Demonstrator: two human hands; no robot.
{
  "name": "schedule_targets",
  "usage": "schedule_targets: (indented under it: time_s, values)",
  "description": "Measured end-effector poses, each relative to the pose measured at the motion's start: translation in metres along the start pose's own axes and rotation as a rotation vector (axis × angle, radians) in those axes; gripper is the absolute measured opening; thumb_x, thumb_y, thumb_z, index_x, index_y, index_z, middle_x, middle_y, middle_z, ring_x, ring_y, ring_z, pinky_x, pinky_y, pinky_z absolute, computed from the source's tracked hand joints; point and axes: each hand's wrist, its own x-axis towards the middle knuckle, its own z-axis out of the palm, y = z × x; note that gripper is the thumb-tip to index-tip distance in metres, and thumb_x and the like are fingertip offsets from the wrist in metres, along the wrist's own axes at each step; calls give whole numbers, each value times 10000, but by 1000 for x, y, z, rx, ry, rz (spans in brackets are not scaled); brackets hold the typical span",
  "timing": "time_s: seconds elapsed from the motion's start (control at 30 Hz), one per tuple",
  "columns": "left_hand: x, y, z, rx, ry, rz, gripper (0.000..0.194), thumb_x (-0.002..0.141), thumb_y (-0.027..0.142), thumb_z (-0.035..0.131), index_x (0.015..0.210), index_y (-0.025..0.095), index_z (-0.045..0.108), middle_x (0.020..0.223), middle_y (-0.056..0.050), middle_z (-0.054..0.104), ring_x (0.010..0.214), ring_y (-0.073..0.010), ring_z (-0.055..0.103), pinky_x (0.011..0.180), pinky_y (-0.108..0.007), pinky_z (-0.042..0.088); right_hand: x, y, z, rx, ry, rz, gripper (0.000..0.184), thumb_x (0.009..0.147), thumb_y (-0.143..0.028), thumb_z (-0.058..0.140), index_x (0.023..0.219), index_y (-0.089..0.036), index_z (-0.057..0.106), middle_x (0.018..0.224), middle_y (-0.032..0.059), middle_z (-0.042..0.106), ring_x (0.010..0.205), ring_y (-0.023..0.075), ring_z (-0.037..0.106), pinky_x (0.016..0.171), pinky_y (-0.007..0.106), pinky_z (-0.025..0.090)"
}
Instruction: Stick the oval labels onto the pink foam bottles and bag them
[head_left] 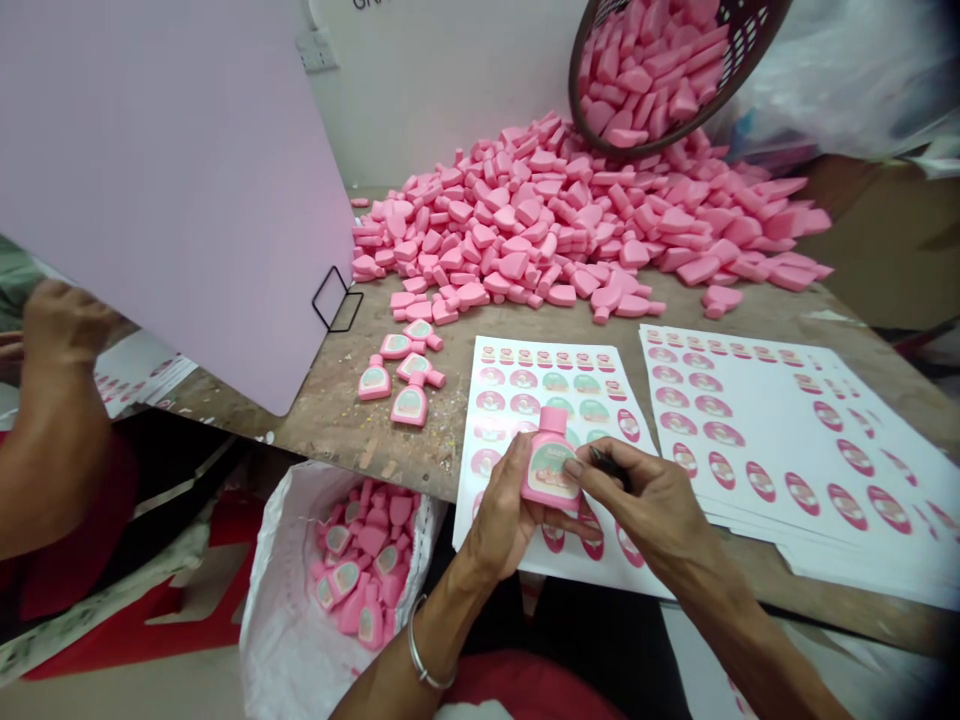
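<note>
My left hand (502,510) shut around a small pink plastic bottle (551,465) with a cream-and-pink label on its front. My right hand (645,500) is shut on a small dark object (606,465), with its fingertips at the bottle's label. Both hands are above a sheet of oval and small stickers (555,400). A second sticker stack (780,440) lies to the right. Several labelled pink bottles (411,405) lie on the table, left of the sheet, out of reach of neither hand's fingers. A huge heap of unlabelled pink bottles (525,220) spreads behind.
A dark basket (660,130) tips more bottles onto the heap. Below the table's near edge, a white woven sack (285,620) holds labelled bottles. A pale pink board (172,180) stands at the left, and a co-worker's hand (67,325) shows beyond it.
</note>
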Motion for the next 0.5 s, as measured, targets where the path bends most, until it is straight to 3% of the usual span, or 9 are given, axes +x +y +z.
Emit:
schedule_targets:
  time_s: [0.1, 0.27, 0.5]
  values:
    - [-2, 0, 1, 12, 24, 29, 506, 854, 525, 556, 1138, 107, 592, 984, -135, 691, 792, -231, 686, 614, -341, 599, -1, -1, 1, 3, 8, 1, 318, 725, -488, 692, 667, -187, 607, 569, -22, 442, 519, 98, 383, 462, 220, 342]
    - [-3, 1, 3, 8, 57, 23, 510, 883, 513, 512, 1177, 98, 556, 999, -144, 685, 798, -227, 680, 622, -332, 596, -1, -2, 2, 7, 28, 11, 312, 705, -462, 711, 642, -180, 592, 548, -41, 391, 504, 83, 342, 454, 212, 317]
    - [-1, -1, 3, 49, 83, 21, 563, 884, 573, 453, 1077, 67, 605, 971, -148, 686, 661, -199, 673, 542, -334, 589, 0, 2, 1, 99, -17, 69, 317, 704, -465, 708, 660, -171, 597, 597, -27, 431, 556, 92, 380, 479, 214, 318]
